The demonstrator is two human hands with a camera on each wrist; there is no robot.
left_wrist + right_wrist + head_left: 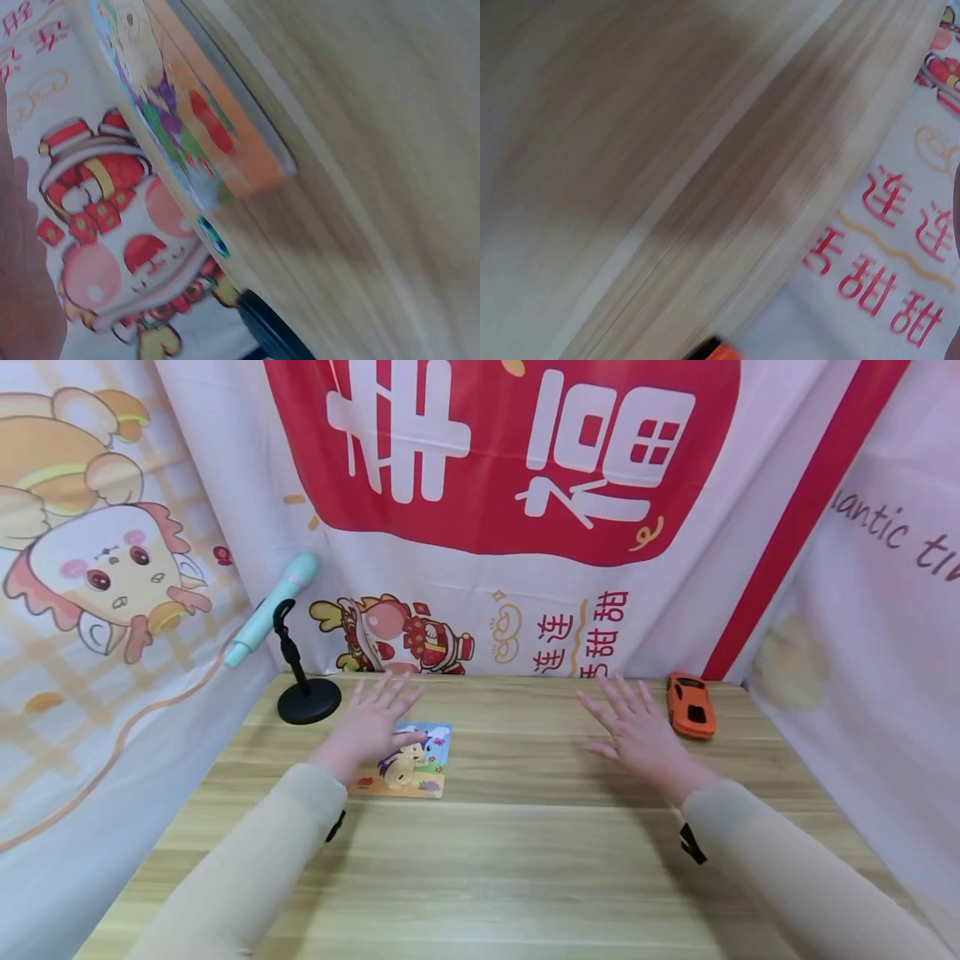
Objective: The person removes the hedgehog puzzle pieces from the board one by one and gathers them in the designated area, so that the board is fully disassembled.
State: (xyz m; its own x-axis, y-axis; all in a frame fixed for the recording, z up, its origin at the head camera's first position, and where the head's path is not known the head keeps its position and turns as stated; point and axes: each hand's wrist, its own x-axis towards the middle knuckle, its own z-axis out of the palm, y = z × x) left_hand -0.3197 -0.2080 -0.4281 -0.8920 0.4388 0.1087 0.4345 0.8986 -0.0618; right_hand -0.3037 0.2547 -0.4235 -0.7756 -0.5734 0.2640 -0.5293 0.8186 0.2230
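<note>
My left hand (pixel 372 727) is held above the table with its fingers spread, partly covering a flat picture board (pixel 420 777) with a cartoon figure on it. In the left wrist view the board (pixel 187 112) lies on the wood, and a strip of the hand (pixel 30 255) shows at the left edge. My right hand (pixel 637 731) also hovers with spread fingers, holding nothing. Nearest to it is an orange toy car (pixel 691 706), to its right by the back edge. Only a corner of the car (pixel 724 352) appears in the right wrist view.
A black stand (pixel 308 700) with a round base is at the back left. It has a mint-green microphone (pixel 273 607) beside its top. Printed cloths (pixel 495 577) hang behind and along both sides of the wooden table (pixel 510 860).
</note>
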